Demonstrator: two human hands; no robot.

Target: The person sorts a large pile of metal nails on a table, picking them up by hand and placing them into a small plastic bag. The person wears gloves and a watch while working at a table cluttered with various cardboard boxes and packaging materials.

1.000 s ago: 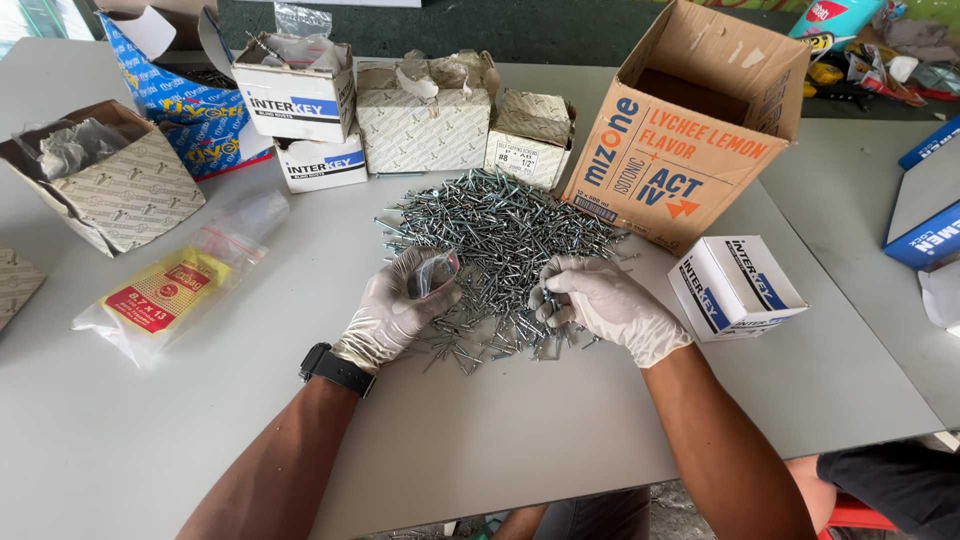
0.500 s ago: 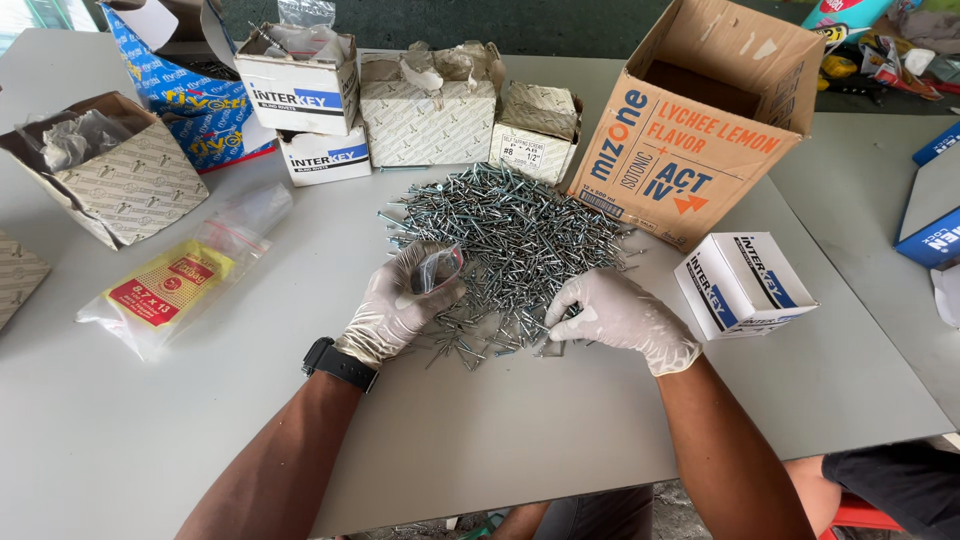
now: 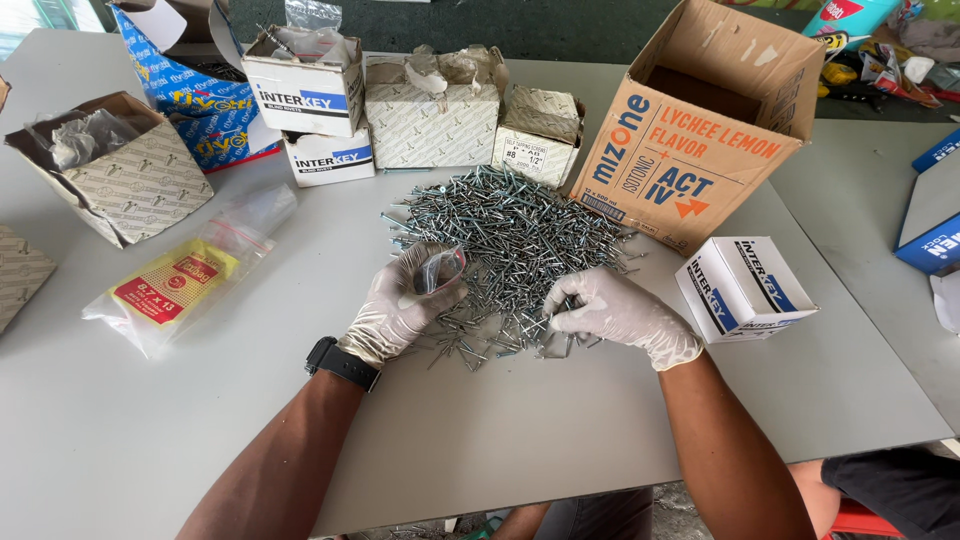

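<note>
A loose pile of silver screws (image 3: 515,235) lies spread on the grey table (image 3: 180,420). Both my hands wear white gloves. My left hand (image 3: 405,305), with a black watch on its wrist, holds a small clear plastic bag (image 3: 440,268) at the pile's near left edge. At the pile's near right edge my right hand (image 3: 615,312) has its fingers pinched on a few screws (image 3: 560,335).
An open orange-brown carton (image 3: 700,130) stands tilted at the back right, a small white and blue box (image 3: 745,288) beside my right hand. Several open white boxes (image 3: 430,110) line the back. A patterned open box (image 3: 110,170) and a yellow-labelled plastic bag (image 3: 175,285) lie left.
My right hand has slid down and right along the pile's near edge and closed on some screws. My left hand has lifted the clear bag slightly.
</note>
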